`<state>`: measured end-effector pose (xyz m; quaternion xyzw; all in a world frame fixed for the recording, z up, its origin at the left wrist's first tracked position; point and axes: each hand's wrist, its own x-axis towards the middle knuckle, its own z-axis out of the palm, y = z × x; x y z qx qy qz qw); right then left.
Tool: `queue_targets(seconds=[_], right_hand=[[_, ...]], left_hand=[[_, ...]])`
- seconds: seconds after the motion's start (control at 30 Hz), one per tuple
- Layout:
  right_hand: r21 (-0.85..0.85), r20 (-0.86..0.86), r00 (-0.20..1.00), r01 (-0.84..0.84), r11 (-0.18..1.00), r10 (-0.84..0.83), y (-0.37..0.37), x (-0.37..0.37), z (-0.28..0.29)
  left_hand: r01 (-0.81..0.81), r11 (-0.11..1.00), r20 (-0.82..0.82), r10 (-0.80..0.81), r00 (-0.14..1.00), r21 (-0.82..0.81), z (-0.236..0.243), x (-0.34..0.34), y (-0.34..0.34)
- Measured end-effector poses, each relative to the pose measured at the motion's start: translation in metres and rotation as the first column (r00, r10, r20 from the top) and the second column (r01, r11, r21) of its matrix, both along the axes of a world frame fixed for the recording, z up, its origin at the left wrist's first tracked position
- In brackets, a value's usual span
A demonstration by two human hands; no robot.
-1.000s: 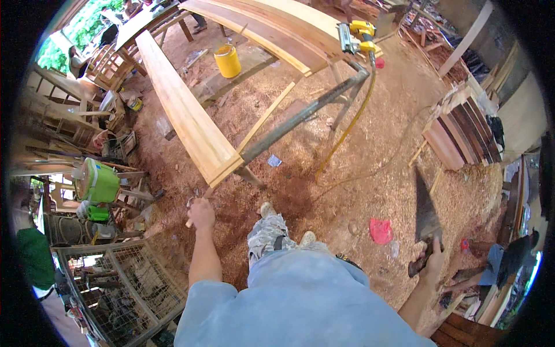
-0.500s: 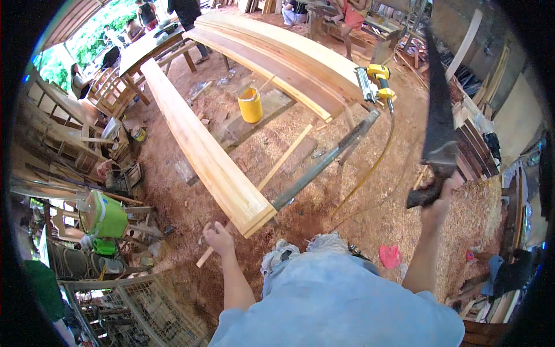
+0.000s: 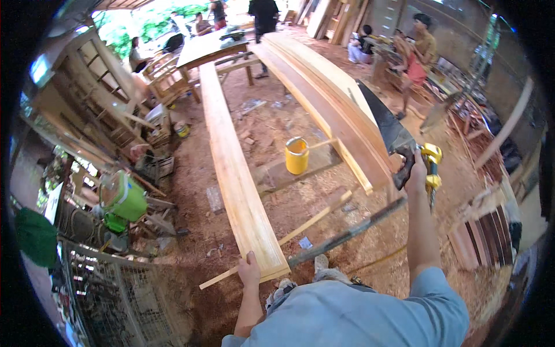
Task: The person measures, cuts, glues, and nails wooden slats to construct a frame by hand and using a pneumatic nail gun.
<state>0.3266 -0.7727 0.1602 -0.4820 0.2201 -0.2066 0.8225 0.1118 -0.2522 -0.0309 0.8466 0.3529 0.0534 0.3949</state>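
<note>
Now the right hand [image 3: 415,174] holds a saw [image 3: 388,121], its blade by the right edge of the wide boards [image 3: 341,122]. The left hand [image 3: 249,273] touches the long board [image 3: 231,162] at its near left corner; I can't tell if it grips.

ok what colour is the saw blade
The saw blade looks dark grey, nearly black, best seen in the head view.

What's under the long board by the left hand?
A thin wooden strip pokes out on each side; a grey bar shows at its right edge. The board covers anything between.
</note>
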Motion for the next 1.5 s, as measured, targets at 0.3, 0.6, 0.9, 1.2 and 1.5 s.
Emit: queue_targets(seconds=[0.3,0.6,0.9,1.2,1.5], right_hand=[[-0.255,-0.157,0.982,-0.144,0.956,0.106,-0.098,0.254,-0.082],[-0.875,-0.484,0.804,-0.441,0.199,-0.346,-0.103,0.274,-0.054],[-0.652,0.14,0.904,-0.224,0.725,0.405,0.126,-0.001,-0.077],[-0.688,-0.569,0.294,-0.683,-0.247,0.768,0.32,-0.249,-0.159],[-0.343,-0.602,-0.077,-0.874,-0.345,0.795,0.31,-0.29,-0.158]], left_hand=[[0.074,0.864,-0.097,-0.03,0.995,0.498,-0.006,-0.035,-0.029],[0.285,0.746,-0.205,-0.2,0.958,0.601,0.008,-0.035,-0.072],[0.042,0.988,-0.277,-0.083,0.957,-0.152,0.056,0.025,-0.001],[0.258,0.958,-0.196,-0.232,0.953,0.121,0.093,-0.024,0.001],[0.399,0.745,-0.344,-0.239,0.908,0.536,0.048,-0.129,-0.036]])
